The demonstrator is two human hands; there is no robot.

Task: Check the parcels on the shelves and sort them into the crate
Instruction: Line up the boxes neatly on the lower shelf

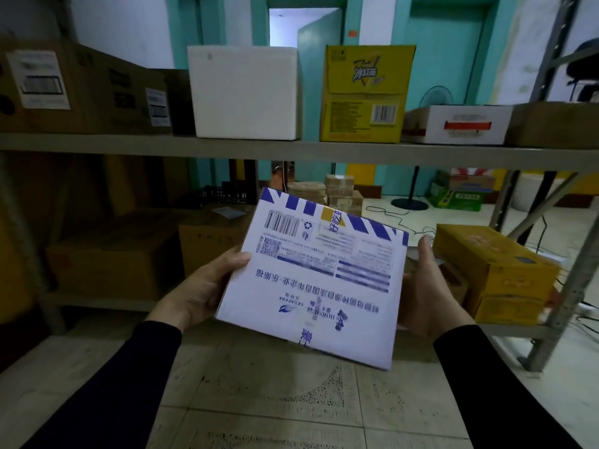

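I hold a flat white parcel point(314, 280) with blue stripes, a barcode and upside-down blue print in front of the metal shelves point(291, 150). My left hand point(207, 286) grips its left edge, thumb on the printed face. Along its right edge lies my right hand point(428, 286), fingers curled behind the parcel. The parcel is tilted, its printed face towards me. No crate shows clearly; a dark crate-like thing point(223, 194) sits far back behind the lower shelf.
The upper shelf carries brown cartons point(81, 89), a white foam box point(244, 92), a yellow drink carton point(366, 92) and a white flat box point(460, 124). Brown cartons point(110, 254) and a yellow box point(496, 270) sit on the lower shelf. Tiled floor lies below.
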